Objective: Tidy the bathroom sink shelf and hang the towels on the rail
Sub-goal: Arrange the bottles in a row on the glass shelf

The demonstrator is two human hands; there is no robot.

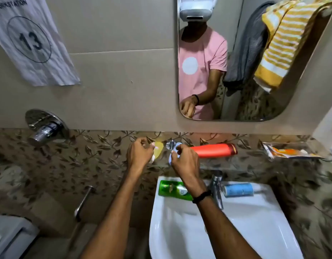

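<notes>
**Hands at the Shelf Above the Sink**

Above the white sink (180, 230), both hands are raised to the glass shelf (296, 146). The left hand (140, 153) is curled with its fingers closed on a yellow item (159, 149), partly hidden. Just beside it, the right hand (184, 159) is pinched around a pale blue object (175, 148). An orange bottle (214, 150) is laid flat on the shelf. A green bottle (172, 189) and a blue bottle (238, 189) are laid on the sink rim. In the mirror (301, 101), a grey towel (247, 51) and a yellow striped towel (281, 42) are seen hung on a rail.
</notes>
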